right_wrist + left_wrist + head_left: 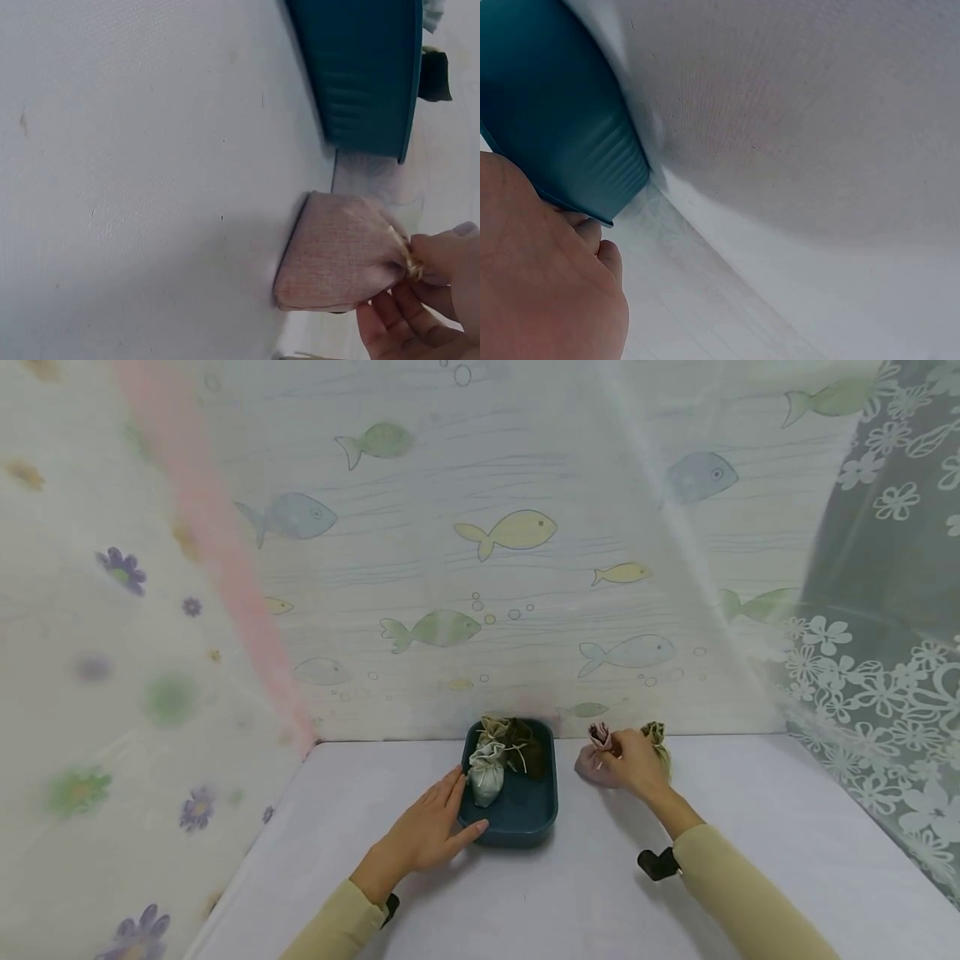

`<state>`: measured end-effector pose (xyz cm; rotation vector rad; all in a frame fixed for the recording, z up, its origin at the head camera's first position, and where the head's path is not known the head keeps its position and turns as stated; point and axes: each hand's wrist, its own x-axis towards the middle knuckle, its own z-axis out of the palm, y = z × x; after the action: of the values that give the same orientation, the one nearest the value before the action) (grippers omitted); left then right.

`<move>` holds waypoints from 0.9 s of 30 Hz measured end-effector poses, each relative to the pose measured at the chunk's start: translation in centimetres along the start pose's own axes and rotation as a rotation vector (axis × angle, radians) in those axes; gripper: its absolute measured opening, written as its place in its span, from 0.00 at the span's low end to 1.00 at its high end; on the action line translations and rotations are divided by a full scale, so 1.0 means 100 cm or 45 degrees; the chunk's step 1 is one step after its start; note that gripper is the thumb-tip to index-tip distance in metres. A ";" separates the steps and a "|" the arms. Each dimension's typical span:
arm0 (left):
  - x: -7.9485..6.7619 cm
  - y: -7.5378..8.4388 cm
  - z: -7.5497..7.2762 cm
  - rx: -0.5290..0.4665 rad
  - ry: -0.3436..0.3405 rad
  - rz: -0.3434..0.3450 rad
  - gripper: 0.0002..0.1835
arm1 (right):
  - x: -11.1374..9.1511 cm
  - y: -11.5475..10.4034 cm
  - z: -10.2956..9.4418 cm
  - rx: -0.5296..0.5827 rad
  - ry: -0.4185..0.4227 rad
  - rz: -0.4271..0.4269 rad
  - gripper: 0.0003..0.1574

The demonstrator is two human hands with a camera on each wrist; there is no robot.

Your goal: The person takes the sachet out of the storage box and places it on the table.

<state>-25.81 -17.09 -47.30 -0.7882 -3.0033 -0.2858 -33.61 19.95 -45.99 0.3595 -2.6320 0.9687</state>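
My right hand (641, 766) pinches the gathered neck of a dusky pink drawstring pouch (592, 768) on the table, right of a dark blue plastic bin. In the right wrist view, finger and thumb meet at the tied cord of this pink pouch (337, 255), whose base appears to touch the table. My left hand (423, 828) rests its extended fingers against the left side of the bin (517, 818), thumb near its front rim. Inside the bin lie a pale mint pouch (487, 778), a dark brown pouch (529, 752) and a beige pouch (495, 727), partly hidden.
Just beyond my right hand stands an olive-green pouch (658, 742), partly covered by that hand. A white cloth covers the table (525, 910). Behind it hangs a fish-print curtain (517, 610), with a flower-print sheet (120, 710) on the left and lacy fabric (900, 693) on the right.
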 end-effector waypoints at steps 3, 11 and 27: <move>0.000 0.001 -0.001 -0.004 0.004 -0.001 0.54 | -0.001 0.000 -0.001 0.007 0.005 -0.019 0.06; 0.000 0.001 0.000 0.014 0.008 -0.006 0.54 | -0.016 -0.002 -0.012 -0.014 0.040 -0.076 0.18; -0.001 0.002 -0.002 -0.015 0.003 -0.008 0.53 | -0.037 -0.044 -0.012 0.147 -0.113 -0.176 0.14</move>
<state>-25.61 -17.04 -47.05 -0.7792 -3.0048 -0.3044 -28.50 17.99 -43.93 0.6164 -2.5951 1.0838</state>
